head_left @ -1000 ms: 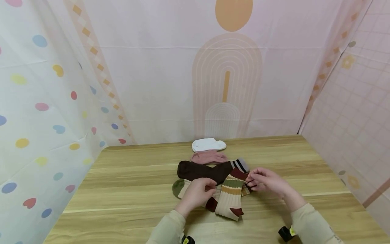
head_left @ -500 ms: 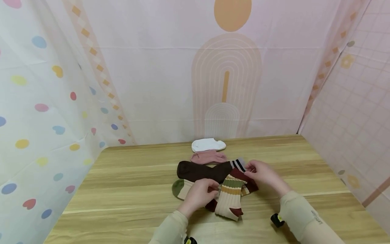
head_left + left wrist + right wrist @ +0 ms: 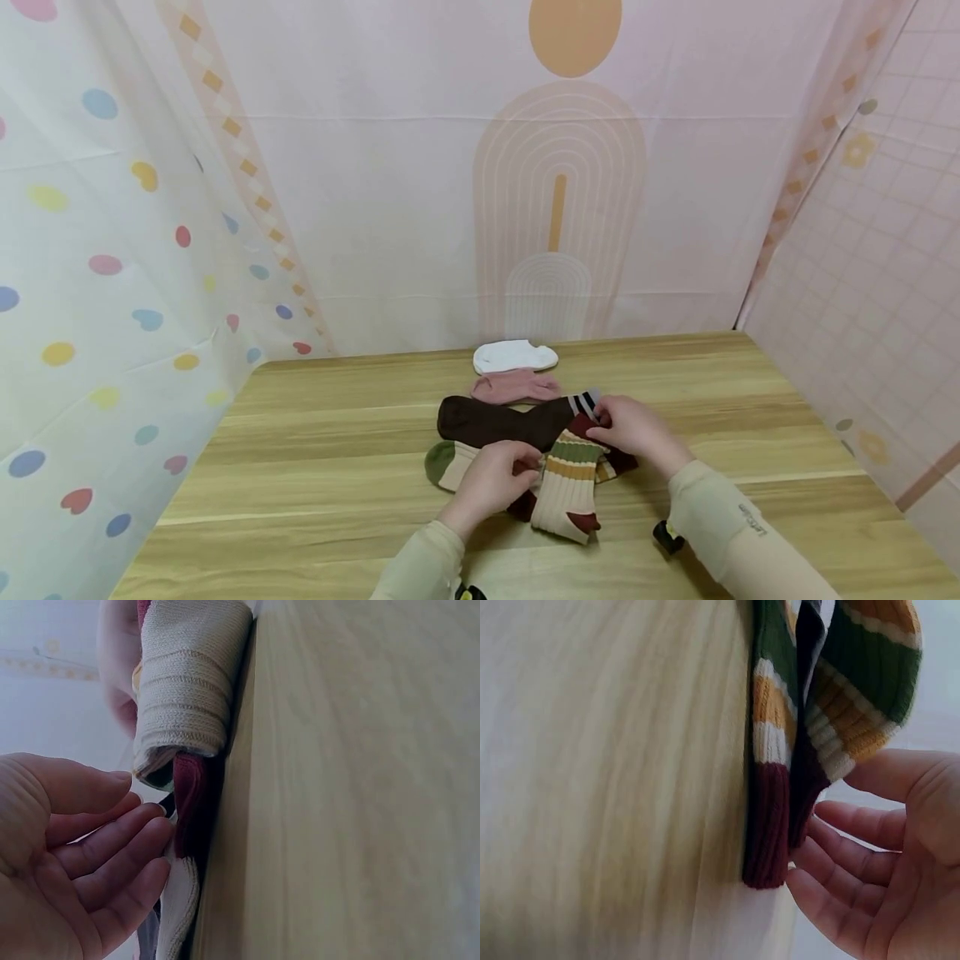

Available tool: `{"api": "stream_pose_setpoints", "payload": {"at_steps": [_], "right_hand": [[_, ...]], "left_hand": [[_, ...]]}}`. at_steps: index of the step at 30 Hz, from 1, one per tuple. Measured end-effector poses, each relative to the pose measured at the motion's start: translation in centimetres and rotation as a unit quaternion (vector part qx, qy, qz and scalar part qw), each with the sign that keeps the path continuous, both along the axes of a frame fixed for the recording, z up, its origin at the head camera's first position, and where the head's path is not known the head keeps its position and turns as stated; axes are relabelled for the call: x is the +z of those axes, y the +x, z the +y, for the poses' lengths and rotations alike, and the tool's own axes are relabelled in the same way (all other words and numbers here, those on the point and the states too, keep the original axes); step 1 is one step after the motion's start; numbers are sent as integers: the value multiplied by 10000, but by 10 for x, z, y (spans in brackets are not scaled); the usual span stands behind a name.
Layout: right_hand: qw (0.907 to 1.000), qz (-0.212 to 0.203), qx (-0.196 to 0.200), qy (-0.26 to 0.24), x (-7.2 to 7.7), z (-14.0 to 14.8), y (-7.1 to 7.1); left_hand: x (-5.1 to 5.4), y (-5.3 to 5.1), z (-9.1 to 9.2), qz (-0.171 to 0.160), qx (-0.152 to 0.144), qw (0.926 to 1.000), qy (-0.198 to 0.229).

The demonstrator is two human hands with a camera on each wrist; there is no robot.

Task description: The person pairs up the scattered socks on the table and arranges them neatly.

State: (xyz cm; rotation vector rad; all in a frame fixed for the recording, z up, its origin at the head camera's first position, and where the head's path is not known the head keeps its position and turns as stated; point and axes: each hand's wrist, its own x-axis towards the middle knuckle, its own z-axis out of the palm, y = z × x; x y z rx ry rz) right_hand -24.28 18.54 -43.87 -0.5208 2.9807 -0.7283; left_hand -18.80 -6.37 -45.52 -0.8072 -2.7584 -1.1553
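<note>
A cream ribbed sock with green and mustard stripes, a maroon cuff and a maroon patch lies across a matching sock, whose green toe points left. My left hand hovers beside the crossing, its fingers loosely bent with nothing between them. In the left wrist view, those fingertips lie close to the lower sock's cream and maroon fabric. At the upper sock's maroon cuff is my right hand. Its relaxed fingers touch or nearly touch the cuff, and a gap shows between thumb and forefinger.
Behind the striped pair lies a dark brown sock with a grey, black-striped end. Further back are a pink sock and a white low-cut sock. The wooden table ends at patterned curtains.
My right hand has moved left from the lower sock's cuff to the upper sock's cuff. The lower cuff now lies exposed at the right. My left hand has barely shifted.
</note>
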Motion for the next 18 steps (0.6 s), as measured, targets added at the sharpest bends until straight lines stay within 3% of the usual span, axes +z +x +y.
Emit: {"api": "stream_pose_setpoints", "payload": {"at_steps": [7,18], "right_hand": [[9971,9,-221,726,-5,-6,-1],[9985,98,-120,525,-7,-6,-1]], "left_hand": [[-1,-1,5,-141,-12,9999,-9],[-1,0,8,-346,-44,9993,111]]}}
